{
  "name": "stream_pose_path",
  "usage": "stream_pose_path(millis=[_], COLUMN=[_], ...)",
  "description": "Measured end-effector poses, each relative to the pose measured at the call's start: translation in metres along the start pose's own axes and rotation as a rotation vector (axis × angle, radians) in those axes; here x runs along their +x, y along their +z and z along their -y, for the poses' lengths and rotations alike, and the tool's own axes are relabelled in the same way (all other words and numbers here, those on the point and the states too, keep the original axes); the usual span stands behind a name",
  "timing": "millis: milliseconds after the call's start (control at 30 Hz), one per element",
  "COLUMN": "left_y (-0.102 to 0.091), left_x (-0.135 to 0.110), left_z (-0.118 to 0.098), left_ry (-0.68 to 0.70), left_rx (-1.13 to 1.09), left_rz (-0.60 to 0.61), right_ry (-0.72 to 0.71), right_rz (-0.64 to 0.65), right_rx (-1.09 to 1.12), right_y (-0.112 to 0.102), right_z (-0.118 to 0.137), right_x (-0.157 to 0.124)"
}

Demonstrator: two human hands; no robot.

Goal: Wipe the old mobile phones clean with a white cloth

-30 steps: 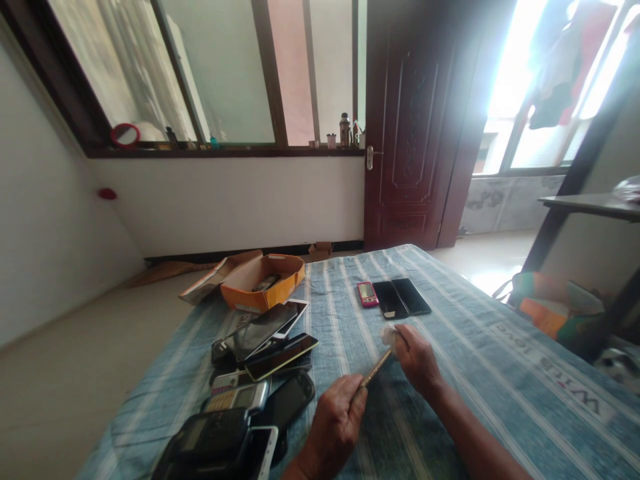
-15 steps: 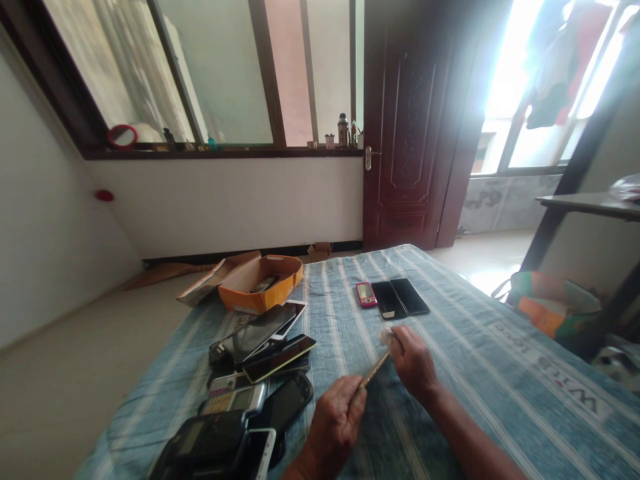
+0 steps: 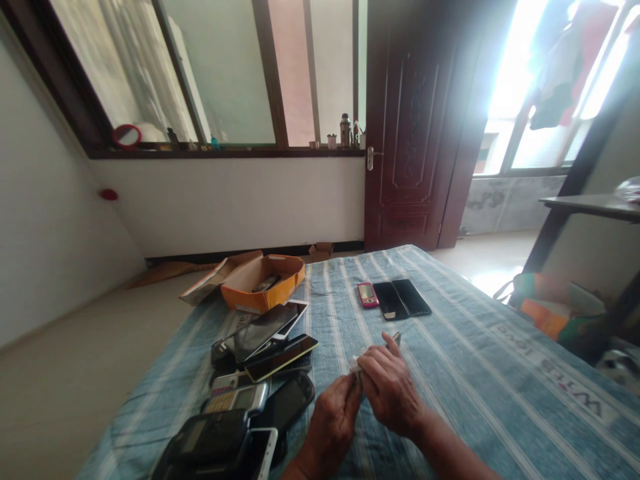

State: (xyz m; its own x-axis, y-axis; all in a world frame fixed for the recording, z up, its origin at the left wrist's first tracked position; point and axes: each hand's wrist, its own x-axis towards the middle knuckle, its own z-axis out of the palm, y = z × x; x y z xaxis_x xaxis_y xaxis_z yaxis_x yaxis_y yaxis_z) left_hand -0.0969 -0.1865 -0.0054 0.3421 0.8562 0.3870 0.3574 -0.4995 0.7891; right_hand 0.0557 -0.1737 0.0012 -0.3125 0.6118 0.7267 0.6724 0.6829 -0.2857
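Right, from the head view, both hands meet low over the striped cloth, and a slim device runs between them, just its far tip poking out beyond the right hand. The left hand has its fingers curled round the near end; the right folds its fingers over a scrap of white tissue, pressed against the device. Those hands hide nearly all of it, so which face is up, I can't tell.

Looking around: just left of the left hand, a dark phone edges in, the closest of a crowded heap. There's a silver keypad phone there, a bulky black device in front, and a yellow-edged phone lying tilted further back. Behind the heap sits the orange box, lid flung back, something dark inside. Ahead of the right hand, well clear of the heap, a pink phone lies beside two black phones, side by side.
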Motion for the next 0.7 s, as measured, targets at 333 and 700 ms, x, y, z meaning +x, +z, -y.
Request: stream_pose_path(millis=[333,700], left_y=[-0.003,-0.008], left_x=[-0.002,0.001], left_z=[0.012,0.012], left_ry=[-0.21,-0.247], left_rx=[-0.15,-0.38], left_rz=[-0.111,-0.038], right_ry=[-0.066,-0.095], right_rz=[0.329,0.364], right_rx=[0.044,0.036], right_y=[-0.026,-0.027], right_z=[-0.004,0.003], right_x=[0.01,0.012])
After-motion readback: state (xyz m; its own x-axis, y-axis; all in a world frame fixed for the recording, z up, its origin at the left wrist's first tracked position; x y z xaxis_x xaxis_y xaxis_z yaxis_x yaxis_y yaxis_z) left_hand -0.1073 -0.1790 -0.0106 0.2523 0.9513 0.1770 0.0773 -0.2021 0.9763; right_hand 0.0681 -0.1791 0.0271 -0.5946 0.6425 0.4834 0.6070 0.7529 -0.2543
